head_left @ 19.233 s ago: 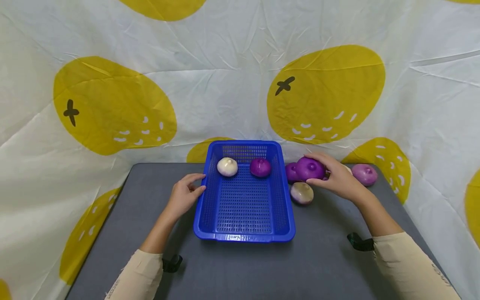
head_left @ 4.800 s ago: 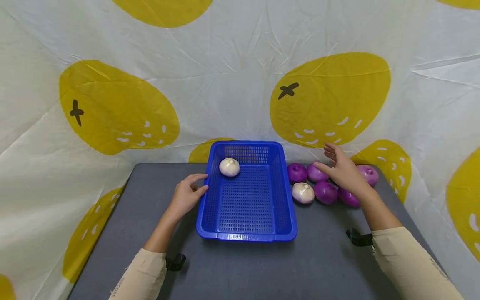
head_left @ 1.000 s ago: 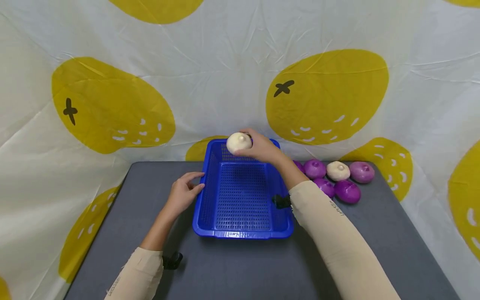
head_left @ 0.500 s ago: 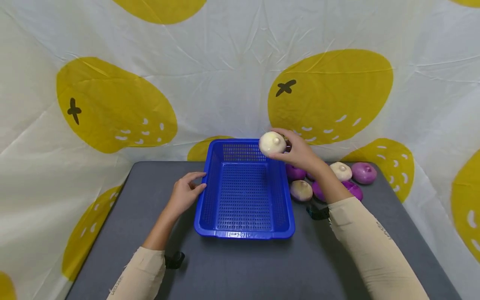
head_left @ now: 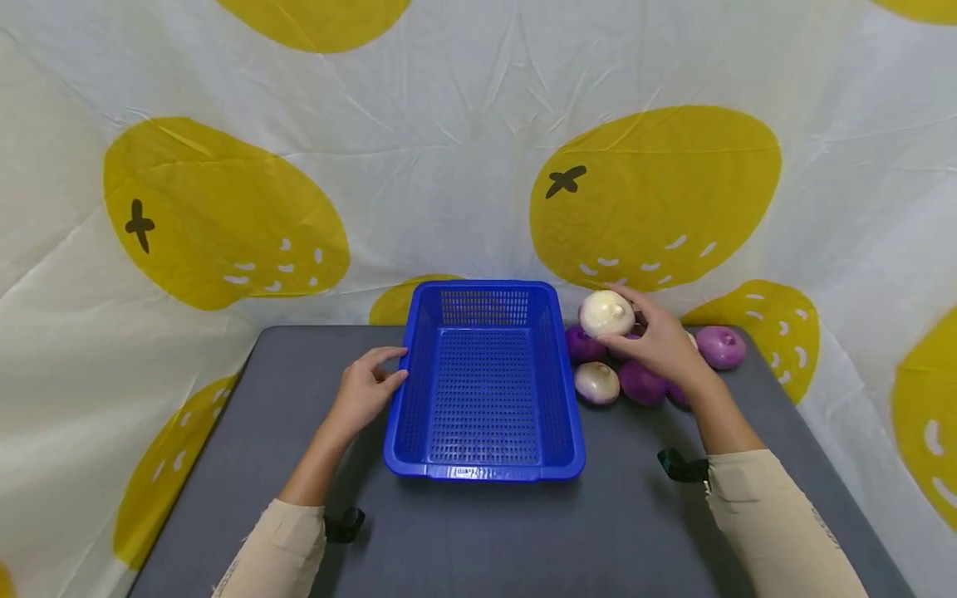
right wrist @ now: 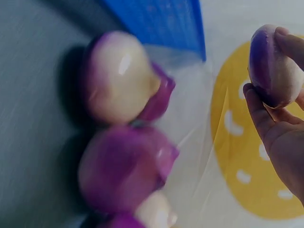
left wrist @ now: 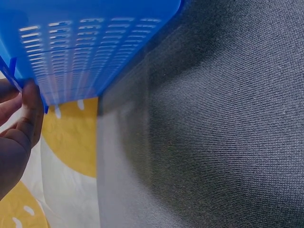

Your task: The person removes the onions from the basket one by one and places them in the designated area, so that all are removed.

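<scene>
My right hand (head_left: 655, 339) grips a white onion (head_left: 606, 314) between thumb and fingers, raised over the onions to the right of the basket. In the right wrist view the held onion (right wrist: 268, 66) shows a purple side and a pale side. My left hand (head_left: 365, 387) holds the left rim of the blue plastic basket (head_left: 484, 473), its fingertips (left wrist: 31, 92) at the rim in the left wrist view. Just under the held onion are a purple onion (head_left: 582, 345) and a whitish onion (head_left: 597, 383). Another purple onion (head_left: 643, 384) lies to their right, and my right hand partly hides others.
A pinkish-purple onion (head_left: 721, 347) sits at the far right of the group. All rest on a dark grey table (head_left: 478, 540). Close behind the table hangs a white cloth (head_left: 449, 208) with yellow fruit prints.
My right hand has carried the white onion from above the basket's back rightward and down over the group. Earlier that basket held a white and a purple onion. My left hand stays at the rim.
</scene>
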Demonstrator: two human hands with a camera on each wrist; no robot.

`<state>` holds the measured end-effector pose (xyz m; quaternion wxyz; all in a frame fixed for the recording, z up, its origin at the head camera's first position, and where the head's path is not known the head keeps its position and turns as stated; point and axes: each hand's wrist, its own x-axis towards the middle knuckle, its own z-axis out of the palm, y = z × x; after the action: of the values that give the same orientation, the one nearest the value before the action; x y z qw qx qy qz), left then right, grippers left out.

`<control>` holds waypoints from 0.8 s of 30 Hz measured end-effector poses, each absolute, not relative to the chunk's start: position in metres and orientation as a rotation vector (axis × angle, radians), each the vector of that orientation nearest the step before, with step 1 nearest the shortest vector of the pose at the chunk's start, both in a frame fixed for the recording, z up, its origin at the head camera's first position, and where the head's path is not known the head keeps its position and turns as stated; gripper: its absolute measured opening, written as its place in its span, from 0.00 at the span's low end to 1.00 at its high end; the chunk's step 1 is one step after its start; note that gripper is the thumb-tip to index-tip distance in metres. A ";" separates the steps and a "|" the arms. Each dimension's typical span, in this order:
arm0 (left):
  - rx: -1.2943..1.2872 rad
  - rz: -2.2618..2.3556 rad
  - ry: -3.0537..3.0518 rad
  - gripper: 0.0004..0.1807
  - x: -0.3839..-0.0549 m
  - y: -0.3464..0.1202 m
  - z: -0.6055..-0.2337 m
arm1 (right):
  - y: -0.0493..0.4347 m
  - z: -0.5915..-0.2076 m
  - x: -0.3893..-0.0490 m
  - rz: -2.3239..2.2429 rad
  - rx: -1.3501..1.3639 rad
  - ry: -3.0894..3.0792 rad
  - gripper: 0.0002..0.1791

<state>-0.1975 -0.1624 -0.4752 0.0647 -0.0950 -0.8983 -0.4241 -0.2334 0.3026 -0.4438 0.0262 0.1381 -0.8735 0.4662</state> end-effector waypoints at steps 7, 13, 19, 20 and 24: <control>-0.274 -1.300 -2.720 0.20 -0.197 -0.163 -0.476 | 0.339 -0.459 -0.214 1.386 0.359 -2.726 0.45; -0.257 -1.290 -2.743 0.20 -0.196 -0.163 -0.473 | 0.373 -0.467 -0.205 1.259 0.327 -2.709 0.44; -0.281 -1.264 -2.727 0.20 -0.199 -0.163 -0.472 | 0.406 -0.477 -0.205 1.285 0.332 -2.608 0.36; -0.282 -1.269 -2.723 0.20 -0.198 -0.163 -0.473 | 0.411 -0.478 -0.203 1.300 0.331 -2.594 0.36; -0.277 -1.289 -2.721 0.21 -0.196 -0.163 -0.473 | 0.426 -0.486 -0.194 1.268 0.281 -2.579 0.35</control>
<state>-0.1964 -0.1627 -0.4726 0.0588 -0.0913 -0.8984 -0.4255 -0.1937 0.4265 -0.4856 0.1267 0.0965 -0.8859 0.4357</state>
